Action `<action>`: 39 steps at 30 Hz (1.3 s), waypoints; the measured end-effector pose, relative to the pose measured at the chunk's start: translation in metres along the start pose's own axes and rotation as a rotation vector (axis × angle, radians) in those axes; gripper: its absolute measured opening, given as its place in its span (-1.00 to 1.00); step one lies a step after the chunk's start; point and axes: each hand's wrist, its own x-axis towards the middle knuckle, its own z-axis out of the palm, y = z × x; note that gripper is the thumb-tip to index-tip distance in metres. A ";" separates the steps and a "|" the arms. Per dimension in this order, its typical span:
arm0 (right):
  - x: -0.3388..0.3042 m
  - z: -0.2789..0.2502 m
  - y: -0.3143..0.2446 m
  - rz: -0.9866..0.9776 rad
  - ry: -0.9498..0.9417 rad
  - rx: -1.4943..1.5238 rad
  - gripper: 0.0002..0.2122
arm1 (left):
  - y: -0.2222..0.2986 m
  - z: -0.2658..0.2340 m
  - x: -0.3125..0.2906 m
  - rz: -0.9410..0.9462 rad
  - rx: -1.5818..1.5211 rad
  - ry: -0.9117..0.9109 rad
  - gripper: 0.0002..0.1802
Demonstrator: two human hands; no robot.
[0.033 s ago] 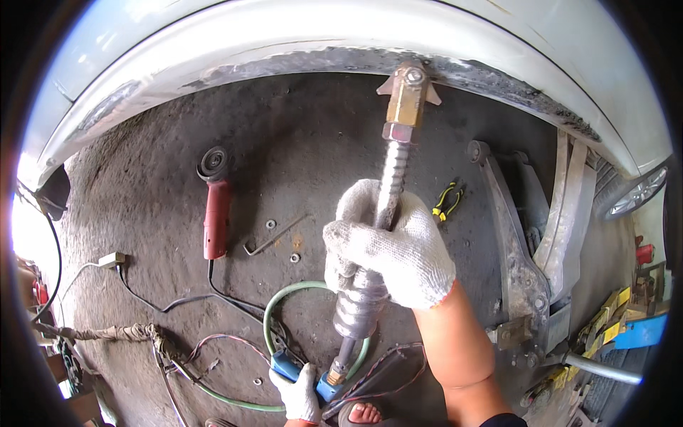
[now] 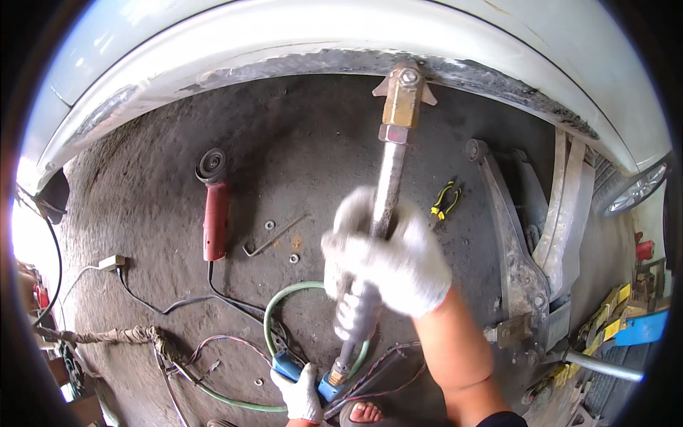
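Observation:
A long metal slide hammer (image 2: 388, 167) reaches up from near my feet to a car's lower sill (image 2: 284, 62). Its brass-coloured winged head (image 2: 403, 99) meets the scraped grey strip along that sill. White-gloved, my right hand (image 2: 398, 260) is closed round the tool's middle, at the ribbed sliding weight (image 2: 356, 313); motion blurs it. Low in the view, my left hand (image 2: 299, 398), also gloved, grips the blue rear handle (image 2: 287, 365). A green hose (image 2: 284, 290) loops behind this handle, and its fingers are partly hidden.
On the concrete floor lie a red angle grinder (image 2: 216, 220) with its cord, a bent rod (image 2: 274, 238), loose nuts (image 2: 269, 225) and yellow-black pliers (image 2: 446, 200). A metal floor jack (image 2: 523, 277) stands at right. Cables and a wrapped lead (image 2: 107, 333) run at lower left.
The slide hammer's head and shaft have shifted slightly left. My right hand has moved a little and is now blurred. The left hand stays at the blue handle.

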 end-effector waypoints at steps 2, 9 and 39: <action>-0.037 -0.004 0.044 -0.064 0.021 -0.173 -0.88 | -0.022 -0.009 0.018 0.008 -0.010 -0.057 -0.37; -0.050 0.003 0.054 -0.144 0.075 -0.351 -0.80 | -0.017 -0.012 0.026 -0.008 -0.030 -0.071 -0.40; -0.041 -0.007 0.036 0.031 0.024 0.480 -0.81 | 0.007 0.004 0.005 0.012 0.034 0.023 -0.30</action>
